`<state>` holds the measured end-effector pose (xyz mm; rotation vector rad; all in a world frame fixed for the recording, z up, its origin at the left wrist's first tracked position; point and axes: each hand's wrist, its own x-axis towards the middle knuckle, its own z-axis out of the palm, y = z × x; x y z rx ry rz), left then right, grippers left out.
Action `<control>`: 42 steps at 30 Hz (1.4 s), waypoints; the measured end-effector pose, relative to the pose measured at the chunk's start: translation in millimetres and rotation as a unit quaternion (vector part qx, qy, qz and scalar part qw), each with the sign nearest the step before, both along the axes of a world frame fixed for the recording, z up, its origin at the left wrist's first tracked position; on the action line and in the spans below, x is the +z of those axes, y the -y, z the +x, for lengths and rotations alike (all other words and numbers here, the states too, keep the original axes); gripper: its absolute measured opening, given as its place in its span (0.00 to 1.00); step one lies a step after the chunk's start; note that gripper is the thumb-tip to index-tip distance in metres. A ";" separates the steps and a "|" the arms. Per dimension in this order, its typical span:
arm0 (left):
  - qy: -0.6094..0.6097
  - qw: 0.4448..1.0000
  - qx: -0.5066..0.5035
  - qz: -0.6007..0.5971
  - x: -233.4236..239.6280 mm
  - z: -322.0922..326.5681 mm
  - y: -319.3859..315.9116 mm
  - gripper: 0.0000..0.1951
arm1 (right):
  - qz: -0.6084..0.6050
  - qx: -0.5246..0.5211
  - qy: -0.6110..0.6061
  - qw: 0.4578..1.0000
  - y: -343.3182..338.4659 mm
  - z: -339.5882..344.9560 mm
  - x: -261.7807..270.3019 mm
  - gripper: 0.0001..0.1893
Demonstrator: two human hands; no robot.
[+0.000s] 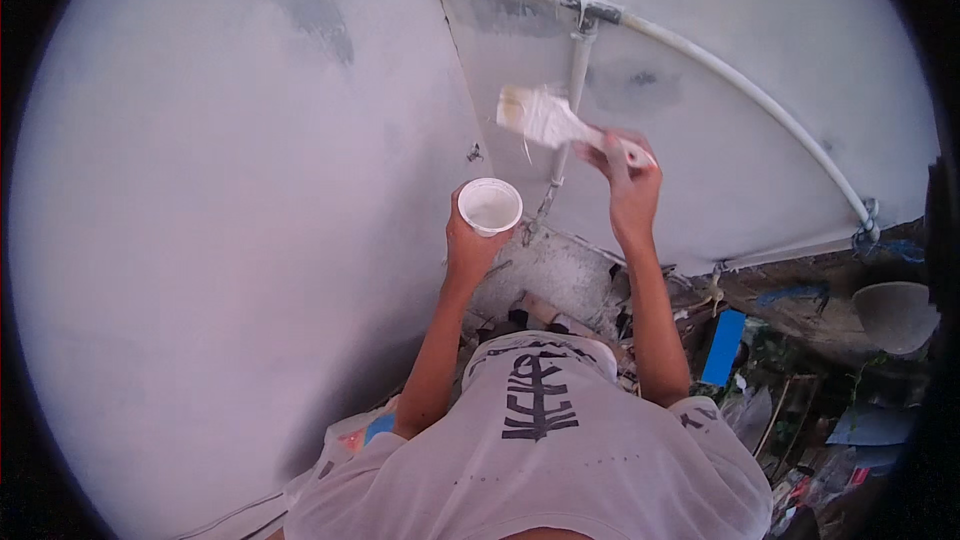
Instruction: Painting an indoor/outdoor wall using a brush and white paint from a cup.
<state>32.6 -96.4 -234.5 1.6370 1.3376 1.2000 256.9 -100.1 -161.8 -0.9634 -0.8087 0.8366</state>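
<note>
My left hand (pixel 474 236) is wrapped around a white plastic cup (pixel 490 208), its mouth turned up toward me. The inside of the cup looks white; how much it holds I cannot tell. In my right hand (pixel 631 172) is the handle of a flat paintbrush (pixel 541 117), smeared with white and slightly blurred. Its bristles point left, above the cup and apart from it. Behind the brush a vertical white pipe (pixel 579 75) runs down the wall.
A painted wall (pixel 225 202) fills the left, meeting a second wall (pixel 712 157) at a corner. A long white pipe (pixel 720 64) crosses the second wall from a tee joint (pixel 589 6). At lower right are a tap (pixel 716 291), a blue strip (pixel 724 347) and a grey bowl-like object (pixel 897 317).
</note>
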 end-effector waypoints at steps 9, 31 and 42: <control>0.035 0.999 -0.001 0.024 -4.9 -6.6 0.6 0.37 | 0.159 0.010 0.248 0.956 -164.7 -38.4 9.7 0.11; 0.052 0.998 0.022 -0.010 -21.2 -43.9 5.0 0.36 | 0.232 -0.150 0.448 0.850 -195.9 -101.6 2.7 0.16; 0.053 0.997 0.048 -0.010 -40.6 -69.4 -10.4 0.36 | 0.163 -0.274 0.458 0.830 -112.3 -54.4 -1.7 0.17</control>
